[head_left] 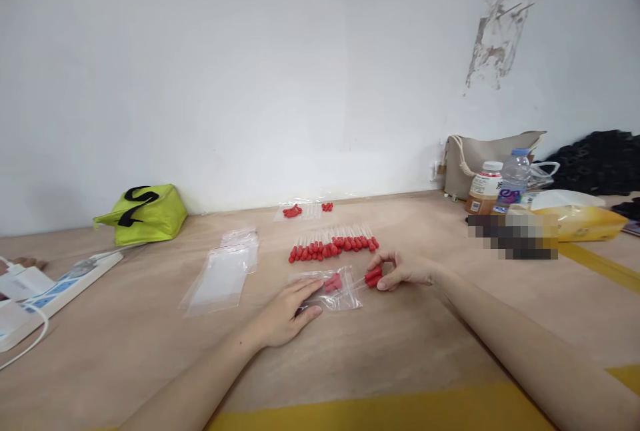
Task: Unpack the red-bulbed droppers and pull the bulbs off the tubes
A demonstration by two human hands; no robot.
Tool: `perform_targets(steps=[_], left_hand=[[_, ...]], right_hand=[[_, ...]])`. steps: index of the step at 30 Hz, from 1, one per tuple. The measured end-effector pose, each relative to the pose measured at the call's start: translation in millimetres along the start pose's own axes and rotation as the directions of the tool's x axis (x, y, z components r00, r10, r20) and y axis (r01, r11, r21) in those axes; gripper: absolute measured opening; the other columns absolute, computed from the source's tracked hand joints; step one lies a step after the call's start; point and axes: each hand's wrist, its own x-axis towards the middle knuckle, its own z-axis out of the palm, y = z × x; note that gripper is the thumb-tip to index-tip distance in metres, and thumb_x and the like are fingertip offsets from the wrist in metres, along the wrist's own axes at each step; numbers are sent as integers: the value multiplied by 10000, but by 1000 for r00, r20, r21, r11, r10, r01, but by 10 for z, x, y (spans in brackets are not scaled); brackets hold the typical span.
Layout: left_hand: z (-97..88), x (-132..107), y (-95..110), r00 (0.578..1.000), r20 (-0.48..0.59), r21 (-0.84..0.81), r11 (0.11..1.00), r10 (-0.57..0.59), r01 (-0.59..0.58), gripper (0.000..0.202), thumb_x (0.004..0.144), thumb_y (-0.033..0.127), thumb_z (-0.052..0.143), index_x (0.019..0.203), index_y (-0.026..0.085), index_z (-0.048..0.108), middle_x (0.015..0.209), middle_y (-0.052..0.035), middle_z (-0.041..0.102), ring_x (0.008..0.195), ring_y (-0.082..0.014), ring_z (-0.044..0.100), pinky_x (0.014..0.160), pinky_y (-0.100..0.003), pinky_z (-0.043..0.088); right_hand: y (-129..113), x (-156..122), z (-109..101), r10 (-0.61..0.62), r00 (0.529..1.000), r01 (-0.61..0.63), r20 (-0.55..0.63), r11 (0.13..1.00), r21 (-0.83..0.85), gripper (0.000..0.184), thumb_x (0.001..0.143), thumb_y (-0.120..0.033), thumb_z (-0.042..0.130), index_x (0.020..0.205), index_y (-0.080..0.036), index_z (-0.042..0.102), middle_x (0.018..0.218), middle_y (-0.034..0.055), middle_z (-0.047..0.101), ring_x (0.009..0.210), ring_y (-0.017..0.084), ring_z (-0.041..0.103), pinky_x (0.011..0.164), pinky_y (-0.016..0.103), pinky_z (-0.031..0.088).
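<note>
My left hand (290,314) lies with its fingers stretched over a transparent zip bag (353,299), pressing it to the table. Inside that bag, red rubber bulbs (333,283) of droppers show through the plastic. At the bag's right end, my right hand (400,271) pinches droppers by their red bulbs (373,277); their thin tubes point left at the bag's opening. Just beyond both hands, a row of red-bulbed droppers (333,245) lies with the bulbs toward me. Farther back are filled transparent bags (307,211) with more red bulbs. Flat, unfilled zip bags (220,277) are stacked on the left.
A power strip (70,294) with white cables lies left, near another person's hand (27,262). Behind it stands a yellow-green pouch (150,214). Bottles (485,187), a beige bag (463,171) and a yellow pack (590,217) occupy the right. A white wall (300,84) borders the table.
</note>
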Motion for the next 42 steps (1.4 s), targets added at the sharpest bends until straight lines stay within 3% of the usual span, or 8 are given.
perform_targets(steps=[9, 21, 23, 25, 28, 30, 35, 42], left_hand=[[-1, -2, -6, 1000, -15, -23, 1000, -1, 0, 458, 863, 403, 390, 1305, 292, 338, 1346, -10, 387, 1224, -200, 354, 1023, -409, 291], [-6, 0, -20, 1000, -18, -50, 999, 18, -19, 452, 859, 394, 404, 1297, 298, 350, 1336, -14, 401, 1218, -200, 360, 1015, -420, 300], [-1, -2, -23, 1000, -17, -47, 999, 14, -15, 453, 858, 391, 405, 1297, 294, 351, 1338, -16, 399, 1218, -202, 360, 1015, -423, 299], [5, -4, -28, 1000, -17, -46, 999, 11, -11, 456, 857, 394, 405, 1298, 290, 351, 1341, -20, 394, 1219, -204, 358, 1014, -427, 300], [12, -5, -29, 999, -33, -51, 999, 8, -10, 451, 854, 396, 410, 1291, 296, 361, 1333, -18, 404, 1213, -202, 367, 1013, -425, 303], [13, -3, -25, 999, -43, -57, 998, 6, -9, 446, 854, 392, 412, 1288, 299, 367, 1328, -17, 411, 1207, -204, 373, 1011, -423, 307], [16, 5, -21, 999, -38, -49, 999, 6, -8, 447, 857, 387, 407, 1292, 298, 360, 1326, -15, 413, 1205, -201, 376, 1012, -415, 305], [31, 2, -64, 1000, -27, -3, 1000, 0, 0, 458, 854, 414, 404, 1295, 301, 355, 1337, -10, 398, 1224, -199, 350, 1025, -408, 289]], right_hand=[[-3, 46, 10, -100, 994, 86, -41, 964, -250, 391, 514, -365, 746, 818, -139, 650, 598, -5, 633, 489, 83, 545, 457, 189, 441], [-116, -199, -527, -115, 967, 121, -228, 993, 11, 298, 543, -291, 737, 796, -152, 663, 751, 38, 665, 645, 118, 598, 617, 241, 492], [-113, -180, -564, -137, 923, 180, -360, 980, 87, 277, 546, -312, 734, 767, -162, 658, 756, 44, 660, 639, 125, 598, 630, 260, 503], [-116, -107, -538, -191, 821, 282, -537, 955, 93, 280, 560, -350, 723, 762, -172, 646, 784, 50, 655, 674, 139, 602, 656, 276, 510], [-134, 79, -399, -327, 601, 376, -729, 921, -102, 335, 589, -391, 695, 834, -173, 624, 817, 55, 650, 736, 161, 602, 707, 300, 500], [-148, 220, -283, -453, 521, 327, -724, 889, -321, 329, 621, -386, 666, 861, -166, 619, 825, 58, 652, 749, 167, 602, 729, 306, 483], [-144, 506, -69, -676, 588, 109, -445, 611, -784, 181, 746, -268, 537, 881, -183, 623, 839, 47, 635, 782, 161, 576, 747, 293, 433], [-54, 631, 49, -680, 663, 88, -312, 485, -870, 261, 771, -404, 540, 876, -179, 622, 840, 59, 573, 811, 170, 533, 749, 282, 407]])
